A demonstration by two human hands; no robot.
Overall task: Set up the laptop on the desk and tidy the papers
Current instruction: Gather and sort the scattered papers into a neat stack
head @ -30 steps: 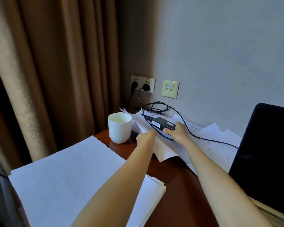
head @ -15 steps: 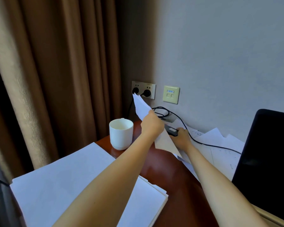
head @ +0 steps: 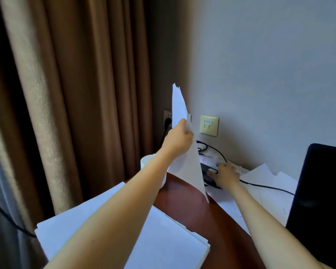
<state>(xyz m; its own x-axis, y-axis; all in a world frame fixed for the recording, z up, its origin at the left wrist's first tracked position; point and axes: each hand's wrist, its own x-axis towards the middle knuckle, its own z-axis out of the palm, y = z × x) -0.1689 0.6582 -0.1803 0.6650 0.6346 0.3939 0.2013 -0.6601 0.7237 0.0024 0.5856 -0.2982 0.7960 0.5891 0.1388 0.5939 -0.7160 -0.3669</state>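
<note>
We are gripping a sheaf of papers (head: 188, 167) upright in our left hand (head: 177, 139), just left of the power adapter (head: 207, 177) where our right hand (head: 224, 172) is resting flat-fingered.

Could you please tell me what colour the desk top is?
The desk is a glossy reddish brown; it shows best in the head view.

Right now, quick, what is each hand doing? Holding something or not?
Left hand: closed on a bunch of papers, held up in the air.
Right hand: on the black power adapter; whether it grips cannot be told.
</note>
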